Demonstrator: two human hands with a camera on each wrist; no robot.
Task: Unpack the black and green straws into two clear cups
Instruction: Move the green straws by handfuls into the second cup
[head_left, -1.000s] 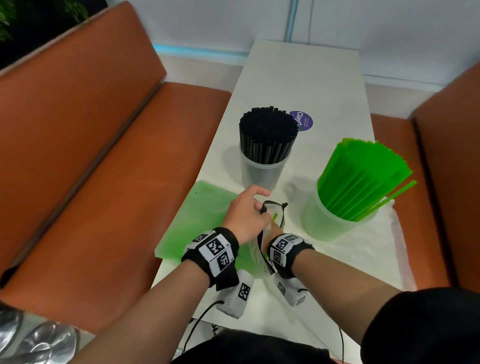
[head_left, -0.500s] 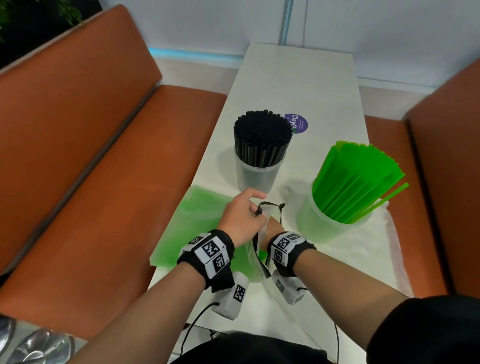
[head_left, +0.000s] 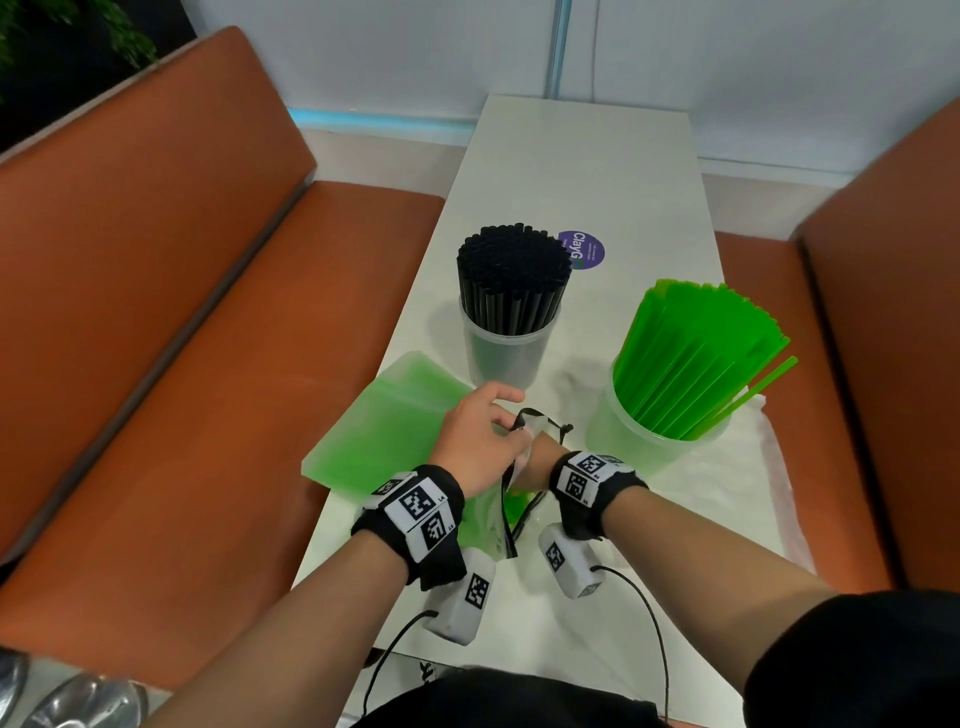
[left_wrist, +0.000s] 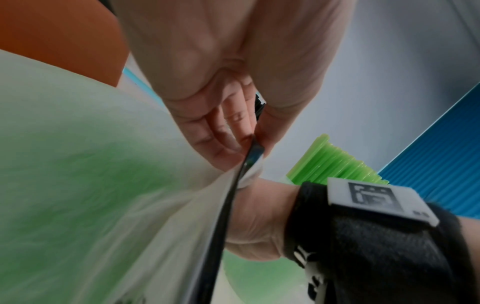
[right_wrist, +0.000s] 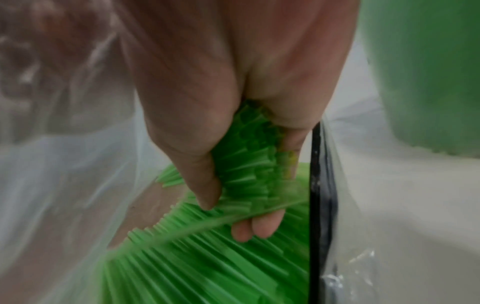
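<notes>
From the head camera, the white counter (head_left: 587, 171) runs away lengthwise between two orange benches (head_left: 171, 291), pale wall beyond. A clear cup (head_left: 506, 353) stands mid-counter with black straws (head_left: 511, 280) packed upright in it, a purple sticker (head_left: 587, 250) just behind. To the right, a second clear cup (head_left: 631, 441) carries green straws (head_left: 696, 358), their long axes leaning up and to the right, one poking out farther than the rest. A flat green-tinted bag (head_left: 384, 426) lies left of the hands, partly over the counter's edge, and crumpled clear plastic (head_left: 748, 467) sits under and right of the green cup. The left hand (head_left: 475, 436) curls over the mouth of a clear bag with a black rim (head_left: 511, 512); the right hand (head_left: 535, 460) disappears into it, only the wrist band showing.

Left wrist camera: left hand (left_wrist: 233, 86) fingers (left_wrist: 228, 123) and thumb are pinched on the bag's black rim (left_wrist: 228, 205), holding it up. The right wrist sits just beside, green straws (left_wrist: 335, 164) in the cup behind.

Right wrist camera: inside the bag, the right hand (right_wrist: 233, 107) is clamped round a bunch of bagged green straws (right_wrist: 207, 246), fingers (right_wrist: 259, 228) wrapped underneath, thumb over the top. Their cut ends fan toward the camera and the shafts run away downward. The black rim (right_wrist: 315, 205) runs vertically just right of the hand.
</notes>
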